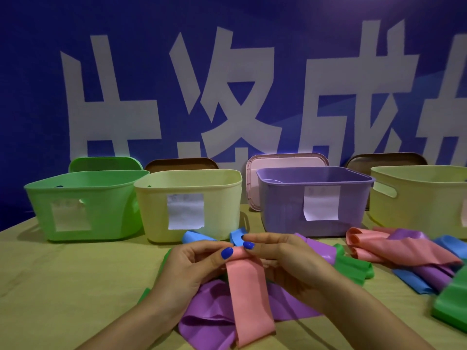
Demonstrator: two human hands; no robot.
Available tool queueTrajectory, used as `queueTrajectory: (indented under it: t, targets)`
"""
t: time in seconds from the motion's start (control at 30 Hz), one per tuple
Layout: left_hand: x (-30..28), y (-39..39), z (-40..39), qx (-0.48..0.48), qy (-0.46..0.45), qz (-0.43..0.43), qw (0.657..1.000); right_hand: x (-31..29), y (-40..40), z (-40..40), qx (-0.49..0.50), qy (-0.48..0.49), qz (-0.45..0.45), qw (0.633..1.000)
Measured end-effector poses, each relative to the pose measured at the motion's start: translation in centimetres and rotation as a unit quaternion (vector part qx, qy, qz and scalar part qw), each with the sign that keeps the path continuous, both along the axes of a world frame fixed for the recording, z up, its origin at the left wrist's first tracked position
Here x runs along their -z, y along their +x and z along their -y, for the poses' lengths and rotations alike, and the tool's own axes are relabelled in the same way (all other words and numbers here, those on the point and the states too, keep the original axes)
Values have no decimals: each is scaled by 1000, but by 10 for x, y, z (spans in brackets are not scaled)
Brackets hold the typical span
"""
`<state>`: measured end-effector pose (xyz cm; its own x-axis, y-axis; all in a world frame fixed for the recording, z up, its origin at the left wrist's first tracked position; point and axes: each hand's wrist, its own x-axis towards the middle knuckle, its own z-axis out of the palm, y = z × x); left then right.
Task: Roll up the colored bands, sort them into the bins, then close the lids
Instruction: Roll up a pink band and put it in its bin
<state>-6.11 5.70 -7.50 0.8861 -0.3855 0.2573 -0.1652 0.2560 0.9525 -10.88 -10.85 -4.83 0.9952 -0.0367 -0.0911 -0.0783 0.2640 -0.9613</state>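
A pink band (pixel 249 296) is held above the desk (pixel 75 286) in front of the bins, its top end pinched between both hands and the rest hanging flat toward the camera over a purple band (pixel 209 311). The fingers of the left hand (pixel 194 263) are closed on the left side of the started roll, and those of the right hand (pixel 280 258) on the right side; only a turn or so appears to be wound.

The band looks thin, light and limp, probably stretchy rubber with some grip, so it is likely to spring open if released. It is best held at both edges of the roll, with the thumbs on top, and kept under light tension while it is wound.

The green bin (pixel 83 205), a pale yellow bin (pixel 189 205) and the purple bin (pixel 313 203) stand open behind, with lids propped at the back. More bands (pixel 404 253) are heaped on the right, unrolled.
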Motion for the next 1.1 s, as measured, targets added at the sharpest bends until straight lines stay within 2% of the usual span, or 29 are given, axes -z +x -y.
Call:
queueTrajectory:
  t: [0.17, 0.3, 0.53, 0.63, 0.9, 1.1]
  targets:
    - [1, 0, 1, -13, 3, -14, 1000, -1, 2, 4, -16, -8, -12, 1000]
    - [3, 3, -2, -48, 38, 14, 998, 3, 2, 2, 14, -64, -4, 998]
    - [2, 3, -1, -22, 18, 11, 1000, 1, -2, -3, 14, -157, 58, 986]
    - [2, 4, -2, -1, 8, -16, 1000, 0, -1, -3, 12, -207, 100, 973]
    - [0, 1, -3, -2, 27, 11, 1000, 0, 0, -1, 14, -208, 134, 969]
    - [-1, -3, -1, -4, 8, -6, 1000, -3, -1, -2, 21, -209, 140, 968]
